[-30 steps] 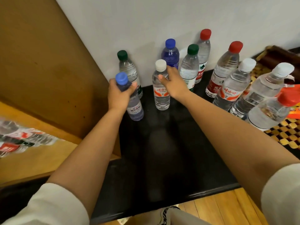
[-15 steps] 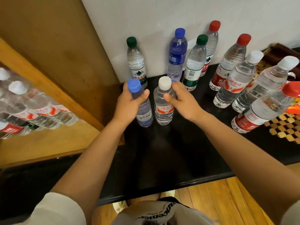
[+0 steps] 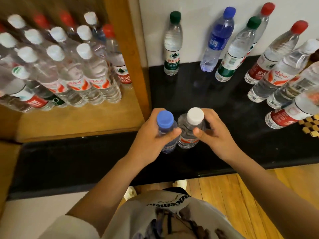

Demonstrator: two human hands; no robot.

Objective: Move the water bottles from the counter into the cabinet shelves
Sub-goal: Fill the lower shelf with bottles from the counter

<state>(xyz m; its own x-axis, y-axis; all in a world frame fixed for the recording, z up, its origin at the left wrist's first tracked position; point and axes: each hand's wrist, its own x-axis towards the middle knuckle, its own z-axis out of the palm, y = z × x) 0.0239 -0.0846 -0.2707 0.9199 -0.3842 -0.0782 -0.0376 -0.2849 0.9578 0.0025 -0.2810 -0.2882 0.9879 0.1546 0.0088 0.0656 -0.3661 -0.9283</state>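
My left hand [image 3: 148, 142] grips a small blue-capped bottle [image 3: 164, 119] by its upper body. My right hand [image 3: 215, 135] grips a small white-capped bottle [image 3: 194, 116] with an orange label. Both bottles are upright and side by side, lifted above the black counter [image 3: 189, 99] near its front. Several more bottles stand along the back wall, among them a green-capped one [image 3: 172, 45] and a blue one [image 3: 217, 42]. The wooden cabinet shelf [image 3: 72, 121] on the left holds several standing bottles [image 3: 69, 66].
A wooden cabinet side panel [image 3: 136, 54] separates the shelf from the counter. A cluster of red- and white-capped bottles [image 3: 283, 80] crowds the counter's right side beside a woven mat [image 3: 309, 125]. Wooden floor [image 3: 241, 192] and my shoes lie below.
Both hands have pulled their bottles back from the wall toward the counter's front edge. The view has turned left and down, and the cabinet shelf with its bottles now shows fully.
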